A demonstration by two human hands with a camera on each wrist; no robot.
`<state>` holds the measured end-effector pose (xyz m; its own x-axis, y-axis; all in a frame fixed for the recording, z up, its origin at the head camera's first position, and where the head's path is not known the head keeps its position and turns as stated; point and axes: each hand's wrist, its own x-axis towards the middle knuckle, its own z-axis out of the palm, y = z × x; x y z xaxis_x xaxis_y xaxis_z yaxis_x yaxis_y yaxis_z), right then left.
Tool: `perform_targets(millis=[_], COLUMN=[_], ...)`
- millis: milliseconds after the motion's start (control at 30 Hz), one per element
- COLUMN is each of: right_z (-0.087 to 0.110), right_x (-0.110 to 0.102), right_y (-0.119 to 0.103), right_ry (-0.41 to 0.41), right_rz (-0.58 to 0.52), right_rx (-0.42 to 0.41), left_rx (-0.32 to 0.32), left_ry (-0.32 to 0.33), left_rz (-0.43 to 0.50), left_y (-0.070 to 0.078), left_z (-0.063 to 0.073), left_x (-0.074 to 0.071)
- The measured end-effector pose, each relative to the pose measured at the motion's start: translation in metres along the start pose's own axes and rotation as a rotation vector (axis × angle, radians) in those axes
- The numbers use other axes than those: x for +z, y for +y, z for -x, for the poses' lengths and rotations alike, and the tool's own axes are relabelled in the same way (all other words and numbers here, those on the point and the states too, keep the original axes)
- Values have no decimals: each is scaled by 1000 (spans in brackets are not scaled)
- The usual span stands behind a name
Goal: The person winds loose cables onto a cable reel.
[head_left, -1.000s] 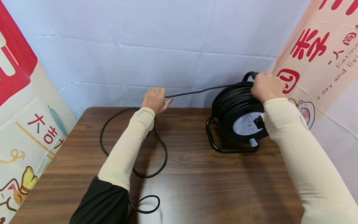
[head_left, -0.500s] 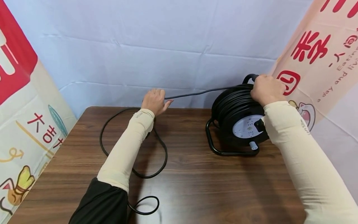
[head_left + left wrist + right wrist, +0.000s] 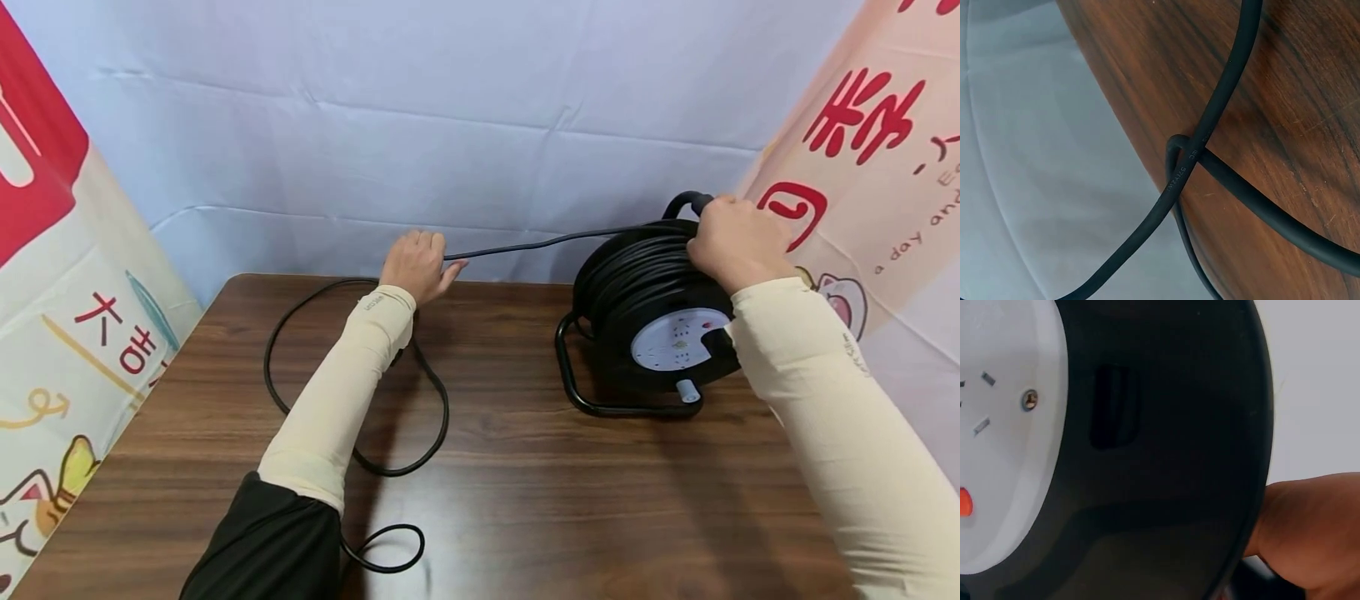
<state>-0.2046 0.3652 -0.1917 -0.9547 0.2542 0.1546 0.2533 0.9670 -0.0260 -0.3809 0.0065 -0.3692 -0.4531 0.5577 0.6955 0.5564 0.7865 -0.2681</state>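
A black cable reel (image 3: 626,283) stands on its tubular frame (image 3: 637,411) at the right back of the wooden table (image 3: 540,500). Its handle (image 3: 686,202) rises at the top, and my right hand (image 3: 738,240) grips it. In the right wrist view, part of that hand (image 3: 1310,528) shows behind the reel's black side disc (image 3: 1179,425). My left hand (image 3: 416,265) holds the black cable (image 3: 525,247), which runs nearly straight from the reel's top. Its fingertips are hidden. Loose cable (image 3: 1222,94) crosses itself below the left hand in the left wrist view.
Slack cable (image 3: 446,408) lies in a big loop on the table under the left forearm, with a smaller loop (image 3: 420,546) nearer the front. A white socket panel (image 3: 667,342) and a small grey knob (image 3: 687,391) face forward. Pale cloth (image 3: 450,150) hangs behind the table.
The head view has shifted slightly, so the reel and right hand appear a little further right. Both hands keep their holds, and the slack loops look almost the same.
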Motion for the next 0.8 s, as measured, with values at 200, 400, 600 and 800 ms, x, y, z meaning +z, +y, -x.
perform_targets(millis=[200, 400, 600, 800], right_z=[7, 23, 50, 66], right_x=[4, 14, 29, 41], right_y=[2, 7, 18, 22], right_ry=[56, 210, 345, 422], right_rz=[-23, -52, -131, -154], right_rx=[-5, -55, -120, -147], left_rx=[-17, -9, 15, 9], left_ry=[-31, -2, 0, -10], left_rz=[8, 24, 19, 14], left_y=[-1, -1, -2, -5], left_z=[1, 1, 1, 1], left_x=[2, 2, 0, -2])
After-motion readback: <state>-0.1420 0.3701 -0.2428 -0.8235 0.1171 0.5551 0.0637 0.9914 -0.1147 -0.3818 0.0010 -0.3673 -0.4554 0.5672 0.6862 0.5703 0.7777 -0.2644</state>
